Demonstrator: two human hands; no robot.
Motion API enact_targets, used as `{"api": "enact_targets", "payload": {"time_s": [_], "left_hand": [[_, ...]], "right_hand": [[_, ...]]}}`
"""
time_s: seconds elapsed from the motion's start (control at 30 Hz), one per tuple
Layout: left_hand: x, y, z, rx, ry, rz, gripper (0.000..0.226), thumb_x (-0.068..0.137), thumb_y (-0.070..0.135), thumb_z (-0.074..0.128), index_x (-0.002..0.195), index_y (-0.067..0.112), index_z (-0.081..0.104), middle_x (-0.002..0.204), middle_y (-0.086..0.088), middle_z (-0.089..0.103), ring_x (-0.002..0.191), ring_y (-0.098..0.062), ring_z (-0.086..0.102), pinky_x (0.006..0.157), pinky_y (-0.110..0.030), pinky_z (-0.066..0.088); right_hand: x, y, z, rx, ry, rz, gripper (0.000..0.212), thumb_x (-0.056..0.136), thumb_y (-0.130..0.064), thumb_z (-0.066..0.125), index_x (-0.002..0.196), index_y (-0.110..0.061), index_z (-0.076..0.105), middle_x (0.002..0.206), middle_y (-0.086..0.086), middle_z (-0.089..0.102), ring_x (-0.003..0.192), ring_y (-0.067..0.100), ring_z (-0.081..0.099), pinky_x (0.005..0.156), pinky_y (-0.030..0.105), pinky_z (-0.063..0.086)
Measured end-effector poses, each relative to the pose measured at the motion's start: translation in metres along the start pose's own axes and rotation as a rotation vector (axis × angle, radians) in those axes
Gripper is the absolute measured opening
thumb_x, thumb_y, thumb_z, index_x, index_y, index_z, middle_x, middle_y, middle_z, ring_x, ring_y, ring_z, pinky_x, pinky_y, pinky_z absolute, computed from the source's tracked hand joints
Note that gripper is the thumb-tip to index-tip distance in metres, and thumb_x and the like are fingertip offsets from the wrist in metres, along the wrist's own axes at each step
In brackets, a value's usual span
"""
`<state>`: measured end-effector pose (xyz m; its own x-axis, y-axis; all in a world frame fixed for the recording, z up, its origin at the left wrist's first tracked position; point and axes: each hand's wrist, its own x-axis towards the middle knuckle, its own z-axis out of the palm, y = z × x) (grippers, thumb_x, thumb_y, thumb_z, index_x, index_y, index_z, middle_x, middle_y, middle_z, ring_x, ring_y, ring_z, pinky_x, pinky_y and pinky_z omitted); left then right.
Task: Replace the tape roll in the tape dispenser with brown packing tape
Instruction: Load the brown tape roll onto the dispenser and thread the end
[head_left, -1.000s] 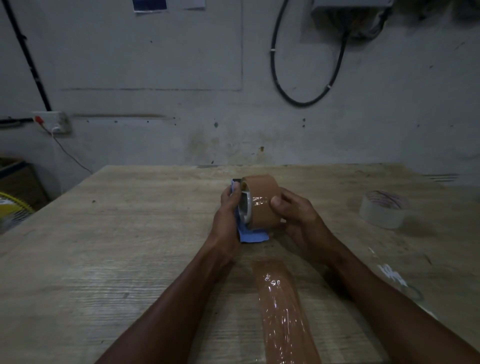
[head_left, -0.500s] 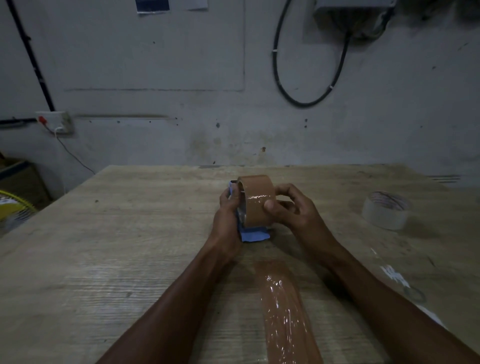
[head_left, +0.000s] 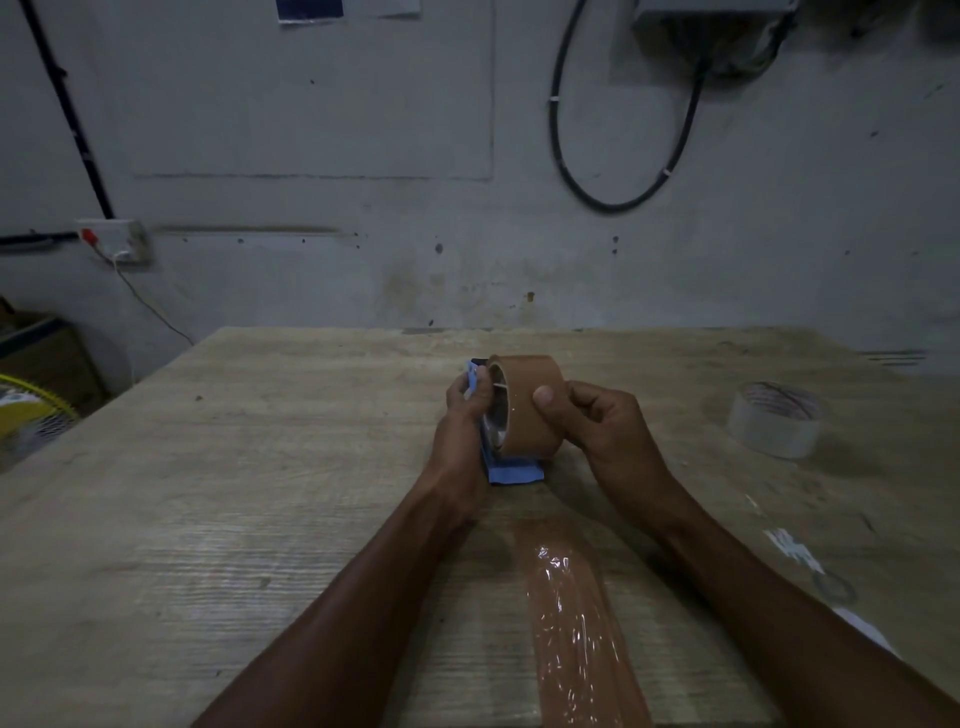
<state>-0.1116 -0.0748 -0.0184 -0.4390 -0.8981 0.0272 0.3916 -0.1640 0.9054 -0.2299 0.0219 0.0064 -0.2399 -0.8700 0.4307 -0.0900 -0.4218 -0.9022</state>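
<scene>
Wooden table with clear tape roll

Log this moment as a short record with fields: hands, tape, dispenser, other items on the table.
left hand: grips the blue tape dispenser
right hand: holds the brown packing tape roll, thumb on its outer face
roll position: against the dispenser, whether fully seated cannot be told
clear tape roll: lies flat on the wooden table, to the right
brown tape strip: stuck along the table, near edge
</scene>
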Motion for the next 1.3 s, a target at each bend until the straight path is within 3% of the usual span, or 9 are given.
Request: {"api": "enact_targets", "payload": {"time_s": [0.23,0.5,0.67,0.73,0.83,0.9,1.1,1.2,1.3], "left_hand": [[-0.006,0.005,-0.002,-0.085,-0.001,-0.131,0.059,0.092,0.057,0.045,0.14,0.022,0.049,0.128,-0.017,0.063,0.106,-0.041,0.066,0.07,-0.054,0.059],[-0.012,0.01,-0.001,-0.178,-0.036,-0.227,0.071,0.093,0.065,0.033,0.129,0.011,0.062,0.125,-0.019,0.066,0.104,-0.037,0.065,0.085,-0.054,0.053],[-0.016,0.014,0.001,-0.15,-0.083,-0.174,0.076,0.091,0.069,0.034,0.131,0.01,0.061,0.119,-0.018,0.068,0.104,-0.036,0.065,0.094,-0.058,0.05],[-0.019,0.02,0.008,-0.122,-0.11,-0.14,0.078,0.08,0.071,0.05,0.122,0.008,0.065,0.115,-0.019,0.066,0.102,-0.035,0.064,0.092,-0.053,0.051],[-0.021,0.024,0.016,-0.083,-0.16,-0.093,0.105,0.029,0.064,0.09,0.111,0.004,0.067,0.119,-0.025,0.061,0.108,-0.042,0.059,0.099,-0.056,0.046],[-0.021,0.019,0.015,-0.049,-0.181,-0.055,0.114,0.033,0.055,0.093,0.128,0.006,0.054,0.129,-0.029,0.056,0.114,-0.045,0.057,0.098,-0.06,0.046],[-0.028,0.023,0.015,-0.086,-0.191,-0.074,0.071,0.075,0.026,0.073,0.138,0.007,0.047,0.122,-0.02,0.06,0.098,-0.034,0.064,0.081,-0.052,0.055],[-0.03,0.024,0.013,-0.066,-0.21,-0.066,0.095,0.052,0.037,0.09,0.133,0.009,0.051,0.126,-0.022,0.061,0.105,-0.037,0.064,0.085,-0.056,0.056],[-0.029,0.022,0.011,-0.039,-0.222,-0.073,0.114,0.033,0.04,0.096,0.134,0.011,0.051,0.127,-0.02,0.061,0.109,-0.036,0.064,0.091,-0.06,0.052]], "right_hand": [[-0.003,0.008,0.005,-0.001,-0.033,0.002,0.031,0.091,-0.02,0.06,0.111,0.002,0.07,0.101,0.006,0.077,0.092,0.016,0.074,0.073,0.02,0.056],[-0.005,0.024,0.006,-0.1,-0.101,0.034,0.029,0.093,-0.029,0.064,0.114,-0.01,0.071,0.109,0.007,0.076,0.103,0.025,0.071,0.091,0.045,0.056],[-0.005,0.024,0.005,-0.155,-0.077,0.02,0.025,0.094,-0.028,0.062,0.111,-0.013,0.072,0.105,0.001,0.077,0.1,0.018,0.072,0.084,0.033,0.056],[-0.003,0.022,0.003,-0.177,-0.033,0.014,0.025,0.095,-0.03,0.06,0.109,-0.013,0.072,0.103,0.0,0.077,0.096,0.016,0.073,0.08,0.031,0.058],[-0.001,0.019,-0.001,-0.208,0.027,-0.001,0.038,0.092,-0.042,0.058,0.106,-0.01,0.072,0.1,0.004,0.077,0.092,0.018,0.073,0.082,0.043,0.06],[-0.001,0.017,-0.002,-0.196,0.046,-0.01,0.038,0.09,-0.043,0.058,0.104,-0.01,0.071,0.098,0.003,0.077,0.09,0.015,0.073,0.079,0.037,0.061],[-0.003,0.014,-0.002,-0.151,0.028,-0.027,0.027,0.093,-0.029,0.061,0.106,-0.008,0.072,0.097,0.004,0.077,0.09,0.014,0.073,0.073,0.025,0.058],[-0.004,0.01,-0.002,-0.187,0.023,-0.065,0.026,0.092,-0.031,0.062,0.1,-0.008,0.073,0.093,0.001,0.076,0.087,0.012,0.073,0.07,0.025,0.057],[-0.003,0.004,-0.007,-0.284,0.111,-0.145,0.032,0.091,-0.039,0.062,0.093,-0.008,0.067,0.089,0.003,0.072,0.086,0.016,0.071,0.071,0.039,0.06]]}}
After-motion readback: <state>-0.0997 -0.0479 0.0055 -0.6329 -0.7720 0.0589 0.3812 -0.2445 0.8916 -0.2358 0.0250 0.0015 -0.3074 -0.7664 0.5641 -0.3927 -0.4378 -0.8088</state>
